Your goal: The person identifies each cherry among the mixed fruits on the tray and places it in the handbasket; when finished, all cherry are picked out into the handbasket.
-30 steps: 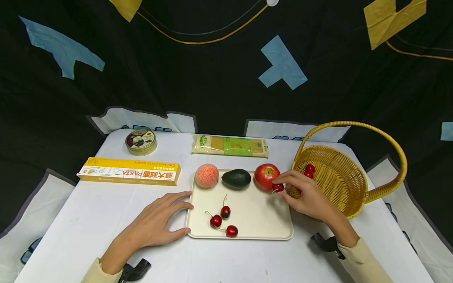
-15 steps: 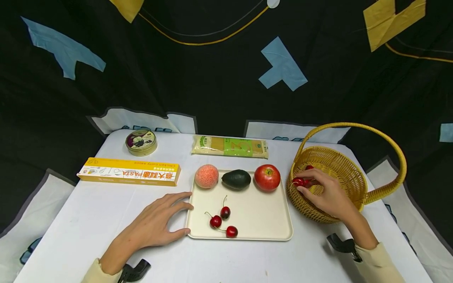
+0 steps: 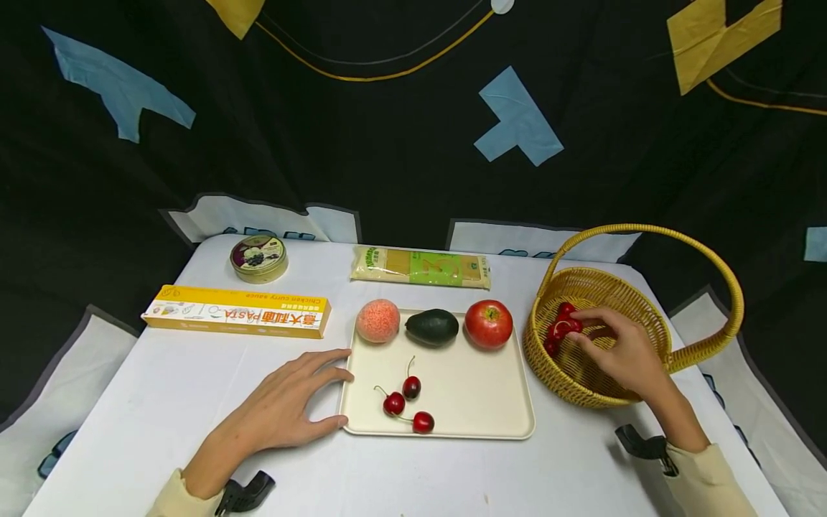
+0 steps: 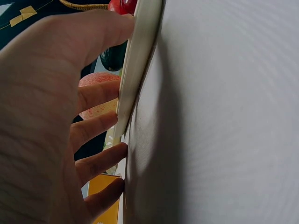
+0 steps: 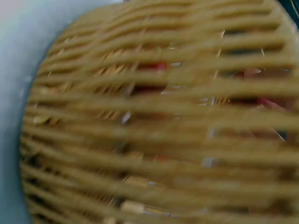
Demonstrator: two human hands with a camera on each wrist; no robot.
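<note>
Shifted since half a second ago: right hand [image 3: 625,352], then by the near-left part of the wicker basket [image 3: 562,382], now farther right inside it. Left hand [image 3: 287,398] unmoved.

Head view: my right thumb and index tip stand apart, a red cherry [image 3: 573,326] between them; pinched or just let go, I cannot tell. It sits inside the basket's left half, among other red cherries. Roundish, no clear long axis; a pale stem curves close by, but which cherry owns it is unclear. My left fingers are spread loosely along the left edge of the cream tray [image 3: 478,395], holding nothing. On the tray, three cherries: far one [image 3: 411,388], stem away from me; middle one [image 3: 394,403], stem away and left; near one [image 3: 423,422], stem left. Yellow box [image 3: 235,311], long axis left to right, reads "Chicken curry sauce" and "意大利面 PASTA", upside down to me. Pasta packet [image 3: 420,268] and round tin [image 3: 258,258]: print too small to trust.

Left wrist view: thumb tip at the tray's rim, fingers spaced beside it.

Right wrist view: blurred wicker fills it, red patches showing through; grip unreadable.
</note>
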